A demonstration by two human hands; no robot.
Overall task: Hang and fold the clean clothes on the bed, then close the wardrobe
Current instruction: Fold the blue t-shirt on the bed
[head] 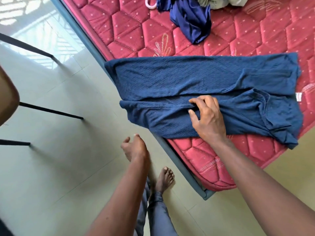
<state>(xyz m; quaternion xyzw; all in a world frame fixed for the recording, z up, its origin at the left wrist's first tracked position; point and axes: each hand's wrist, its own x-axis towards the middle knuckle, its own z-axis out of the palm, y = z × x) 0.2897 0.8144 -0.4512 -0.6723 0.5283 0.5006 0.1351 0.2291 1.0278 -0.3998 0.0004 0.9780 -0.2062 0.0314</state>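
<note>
Beneath the right hand (208, 120) pinching it, a dark blue textured shirt (170, 77) lies on red quilted mattress (136, 28); left hand (134, 149) slack above pale tiles (68, 159).

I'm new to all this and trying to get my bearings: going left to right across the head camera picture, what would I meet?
First the chair → left hand → right hand, pinching the blue shirt → white label at the shirt's far end.
</note>
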